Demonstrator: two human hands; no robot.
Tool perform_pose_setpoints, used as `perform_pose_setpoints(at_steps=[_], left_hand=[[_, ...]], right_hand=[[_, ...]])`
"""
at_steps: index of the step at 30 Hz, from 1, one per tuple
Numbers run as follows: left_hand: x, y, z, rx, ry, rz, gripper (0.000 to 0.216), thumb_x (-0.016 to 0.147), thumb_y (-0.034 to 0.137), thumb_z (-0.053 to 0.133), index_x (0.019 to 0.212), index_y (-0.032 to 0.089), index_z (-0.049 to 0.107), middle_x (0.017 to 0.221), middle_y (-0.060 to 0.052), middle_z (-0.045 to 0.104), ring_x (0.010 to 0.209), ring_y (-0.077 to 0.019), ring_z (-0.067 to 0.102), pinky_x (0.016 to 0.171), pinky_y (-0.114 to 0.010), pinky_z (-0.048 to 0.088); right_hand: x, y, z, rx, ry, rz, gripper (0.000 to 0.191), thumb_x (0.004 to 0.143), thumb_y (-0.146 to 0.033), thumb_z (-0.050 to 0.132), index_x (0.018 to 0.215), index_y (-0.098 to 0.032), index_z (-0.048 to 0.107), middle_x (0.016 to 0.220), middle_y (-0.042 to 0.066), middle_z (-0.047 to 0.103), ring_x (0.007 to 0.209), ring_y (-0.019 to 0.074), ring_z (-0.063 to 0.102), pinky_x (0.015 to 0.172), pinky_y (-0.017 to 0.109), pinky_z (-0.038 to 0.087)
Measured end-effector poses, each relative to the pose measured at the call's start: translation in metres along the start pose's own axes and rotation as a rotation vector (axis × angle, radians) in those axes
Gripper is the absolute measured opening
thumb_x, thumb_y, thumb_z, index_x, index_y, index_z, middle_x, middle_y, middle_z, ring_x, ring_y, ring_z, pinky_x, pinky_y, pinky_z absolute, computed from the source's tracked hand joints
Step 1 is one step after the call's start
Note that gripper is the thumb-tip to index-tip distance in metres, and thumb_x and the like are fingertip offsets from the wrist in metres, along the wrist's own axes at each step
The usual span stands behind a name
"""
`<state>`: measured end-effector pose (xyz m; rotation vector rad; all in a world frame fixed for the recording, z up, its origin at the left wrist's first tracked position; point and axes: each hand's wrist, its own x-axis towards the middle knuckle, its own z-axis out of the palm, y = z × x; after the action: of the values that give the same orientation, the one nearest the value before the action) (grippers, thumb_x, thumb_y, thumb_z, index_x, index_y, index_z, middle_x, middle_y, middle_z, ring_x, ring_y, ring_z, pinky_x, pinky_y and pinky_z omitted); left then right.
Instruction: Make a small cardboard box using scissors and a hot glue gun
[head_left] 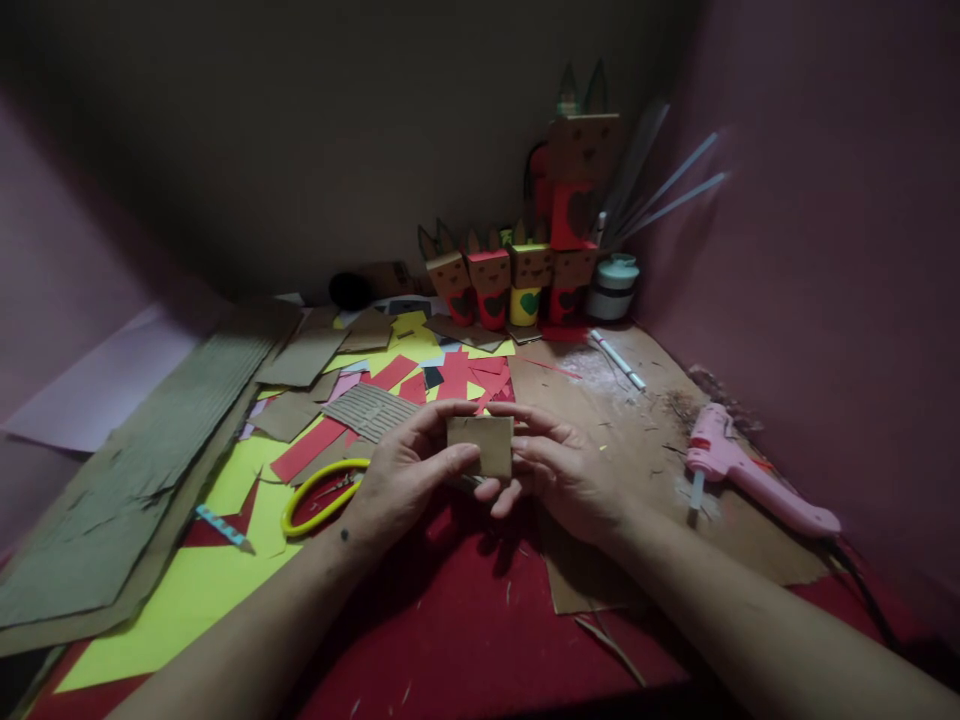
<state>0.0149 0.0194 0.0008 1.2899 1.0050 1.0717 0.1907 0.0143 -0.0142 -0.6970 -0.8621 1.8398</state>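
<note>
A small rectangular piece of cardboard [486,445] is held up between my two hands, above the red tabletop [465,620]. My left hand [416,455] grips its left side, thumb on the near face and fingers behind the top edge. On the opposite side my right hand [566,465] pinches the right edge, with the lower fingers curled beneath. Scissors with yellow handles [296,505] lie just left of my left hand, their blades partly hidden. To the right, a pink glue gun [739,470] rests on a brown cardboard sheet [637,470].
Large cardboard sheets [150,470] and yellow paper [180,610] cover the left side, with a blue pencil [225,530]. Red paper scraps [454,375] lie mid-table. Cardboard figures [491,290] stand at the back beside a lidded container [613,290]. A white marker [619,360] lies in front.
</note>
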Motion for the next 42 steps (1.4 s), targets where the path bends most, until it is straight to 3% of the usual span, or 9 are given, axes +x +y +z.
perform_pose_setpoints(at_steps=[9, 15, 19, 23, 27, 30, 32, 37, 42], left_hand=[[-0.005, 0.004, -0.005, 0.027, -0.001, -0.072, 0.021, 0.085, 0.038, 0.071, 0.097, 0.021, 0.074, 0.094, -0.007, 0.074, 0.084, -0.0236, 0.068, 0.075, -0.035, 0.055], [-0.003, 0.015, -0.003, -0.061, -0.103, -0.067, 0.047, 0.089, 0.056, 0.057, 0.063, 0.018, 0.071, 0.09, -0.01, 0.073, 0.086, -0.0262, 0.066, 0.079, -0.039, 0.052], [0.002, 0.014, -0.008, 0.15, -0.099, -0.039, 0.03, 0.078, 0.039, 0.075, 0.058, 0.018, 0.069, 0.085, -0.006, 0.067, 0.078, -0.02, 0.06, 0.07, -0.031, 0.048], [0.003, 0.009, -0.008, 0.067, -0.168, -0.072, 0.016, 0.07, 0.024, 0.084, 0.076, 0.02, 0.07, 0.076, 0.001, 0.061, 0.07, -0.0138, 0.056, 0.061, -0.024, 0.045], [0.0, 0.008, -0.003, -0.102, -0.23, -0.065, 0.059, 0.068, 0.012, 0.083, 0.12, 0.031, 0.064, 0.116, -0.001, 0.063, 0.092, -0.0175, 0.065, 0.078, -0.027, 0.053], [0.0, 0.007, 0.0, -0.049, -0.215, -0.068, 0.082, 0.068, 0.011, 0.083, 0.138, 0.036, 0.048, 0.121, -0.002, 0.06, 0.094, -0.0183, 0.065, 0.076, -0.027, 0.053], [-0.001, 0.005, 0.002, -0.031, -0.216, -0.051, 0.084, 0.068, 0.013, 0.083, 0.14, 0.032, 0.044, 0.116, -0.004, 0.062, 0.096, -0.0199, 0.064, 0.076, -0.028, 0.053], [-0.005, -0.001, 0.009, 0.151, -0.197, 0.027, 0.047, 0.08, 0.02, 0.072, 0.125, 0.017, 0.057, 0.113, -0.01, 0.067, 0.107, -0.026, 0.062, 0.091, -0.036, 0.05], [-0.008, 0.002, 0.008, 0.502, -0.212, 0.158, 0.058, 0.076, 0.025, 0.078, 0.128, 0.017, 0.051, 0.114, -0.01, 0.063, 0.095, -0.0235, 0.062, 0.079, -0.035, 0.053]], right_hand=[[0.001, -0.007, -0.004, 0.035, 0.03, 0.024, 0.052, 0.064, -0.018, 0.064, 0.116, -0.019, 0.061, 0.081, 0.004, 0.072, 0.061, 0.0222, 0.071, 0.054, 0.033, 0.058], [0.001, -0.007, -0.002, 0.016, 0.059, -0.018, 0.049, 0.061, -0.015, 0.065, 0.109, -0.02, 0.065, 0.083, 0.004, 0.071, 0.057, 0.0173, 0.064, 0.053, 0.034, 0.056], [0.0, -0.006, -0.003, 0.007, 0.055, -0.02, 0.05, 0.059, -0.014, 0.067, 0.108, -0.022, 0.067, 0.088, 0.004, 0.071, 0.065, 0.0183, 0.064, 0.055, 0.033, 0.054], [-0.001, -0.005, -0.003, -0.032, 0.098, -0.041, 0.043, 0.061, -0.015, 0.072, 0.103, -0.023, 0.068, 0.087, 0.002, 0.071, 0.065, 0.0151, 0.062, 0.055, 0.026, 0.049], [0.002, 0.0, -0.004, -0.026, 0.158, -0.065, 0.034, 0.067, -0.024, 0.077, 0.098, -0.023, 0.065, 0.076, -0.002, 0.066, 0.056, 0.0127, 0.059, 0.048, 0.023, 0.044], [0.004, 0.005, -0.006, -0.036, 0.201, -0.077, 0.028, 0.071, -0.029, 0.079, 0.092, -0.022, 0.063, 0.068, -0.004, 0.062, 0.049, 0.0095, 0.052, 0.046, 0.021, 0.04], [0.003, 0.007, -0.006, -0.044, 0.197, -0.12, 0.024, 0.073, -0.027, 0.079, 0.089, -0.021, 0.063, 0.069, -0.004, 0.063, 0.053, 0.0091, 0.054, 0.051, 0.021, 0.042], [0.0, 0.007, -0.003, -0.053, 0.186, -0.133, 0.021, 0.073, -0.027, 0.078, 0.085, -0.019, 0.063, 0.074, -0.001, 0.067, 0.064, 0.0122, 0.06, 0.063, 0.025, 0.046], [-0.002, 0.005, 0.002, 0.068, 0.171, 0.044, 0.029, 0.068, -0.031, 0.077, 0.089, -0.019, 0.062, 0.07, 0.001, 0.069, 0.06, 0.0188, 0.065, 0.06, 0.031, 0.048]])
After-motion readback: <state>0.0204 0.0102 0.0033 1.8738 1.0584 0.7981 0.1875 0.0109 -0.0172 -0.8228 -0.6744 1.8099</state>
